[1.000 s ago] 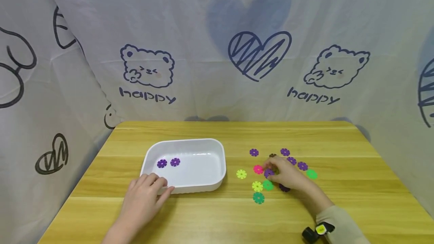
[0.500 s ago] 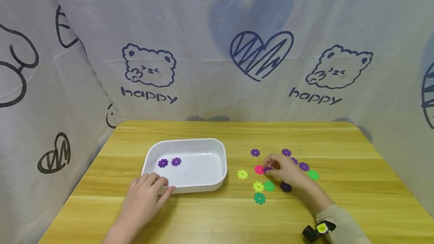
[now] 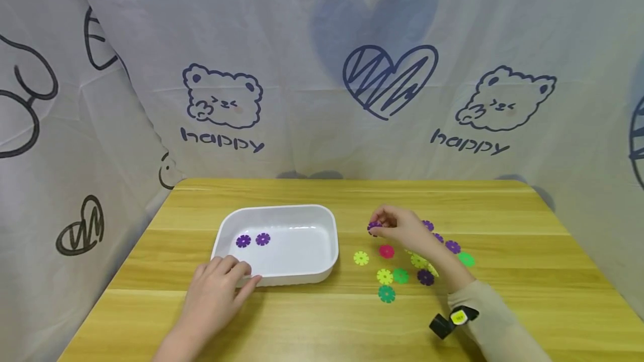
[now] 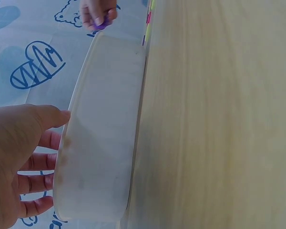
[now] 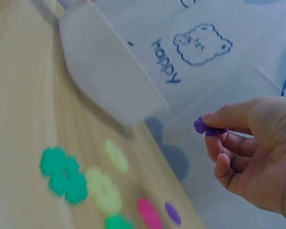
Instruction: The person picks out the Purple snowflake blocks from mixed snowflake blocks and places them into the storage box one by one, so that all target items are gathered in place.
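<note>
My right hand [image 3: 410, 233] pinches a purple snowflake disc [image 5: 209, 128] between thumb and fingertips, held above the table at the far left of the loose discs. Another purple disc [image 5: 172, 213] shows below it in the right wrist view. My left hand [image 3: 213, 289] holds the near-left rim of a white tray [image 3: 302, 279], thumb at the rim and fingers over it. Inside the tray lie two purple discs, one at left [image 3: 244, 241] and one beside it [image 3: 263, 239]. In the left wrist view the tray's outer wall [image 4: 102, 129] hides its inside.
Right of the tray lie loose discs: a pink one [image 3: 386, 251], yellow ones [image 3: 361, 258], green ones [image 3: 387, 294], a dark purple one [image 3: 425, 277] and more purple ones [image 3: 453, 247] beside the right forearm. A printed cloth [image 3: 302, 127] hangs behind the wooden table [image 3: 312, 328].
My right hand has picked up a purple disc beside the pink one and carried it back and left. Yellow discs now show where the hand was. The left hand stays on the tray.
</note>
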`<state>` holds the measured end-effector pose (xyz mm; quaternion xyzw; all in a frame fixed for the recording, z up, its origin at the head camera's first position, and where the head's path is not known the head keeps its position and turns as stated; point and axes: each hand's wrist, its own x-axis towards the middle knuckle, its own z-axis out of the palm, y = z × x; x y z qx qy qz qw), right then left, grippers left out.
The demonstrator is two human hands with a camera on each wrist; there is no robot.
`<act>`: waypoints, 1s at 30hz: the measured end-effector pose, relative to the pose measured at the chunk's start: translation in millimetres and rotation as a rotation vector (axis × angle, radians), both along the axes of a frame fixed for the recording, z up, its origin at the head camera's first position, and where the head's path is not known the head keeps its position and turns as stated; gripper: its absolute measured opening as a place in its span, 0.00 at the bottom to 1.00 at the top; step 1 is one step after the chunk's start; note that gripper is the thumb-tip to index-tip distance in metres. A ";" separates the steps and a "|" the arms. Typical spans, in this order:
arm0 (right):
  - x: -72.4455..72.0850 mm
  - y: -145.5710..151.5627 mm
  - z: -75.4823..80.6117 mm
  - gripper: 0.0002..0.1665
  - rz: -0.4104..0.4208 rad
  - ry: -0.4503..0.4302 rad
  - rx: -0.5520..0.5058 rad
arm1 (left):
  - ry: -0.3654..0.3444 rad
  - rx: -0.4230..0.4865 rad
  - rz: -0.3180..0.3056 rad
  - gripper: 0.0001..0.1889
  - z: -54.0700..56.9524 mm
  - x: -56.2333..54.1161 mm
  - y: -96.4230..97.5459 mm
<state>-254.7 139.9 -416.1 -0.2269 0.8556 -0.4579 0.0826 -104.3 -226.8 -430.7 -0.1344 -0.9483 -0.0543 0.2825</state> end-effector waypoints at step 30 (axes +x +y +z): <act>-15.7 -167.0 -1.4 0.17 0.027 -0.375 -0.283 | -0.038 -0.004 0.023 0.11 2.4 1.8 1.9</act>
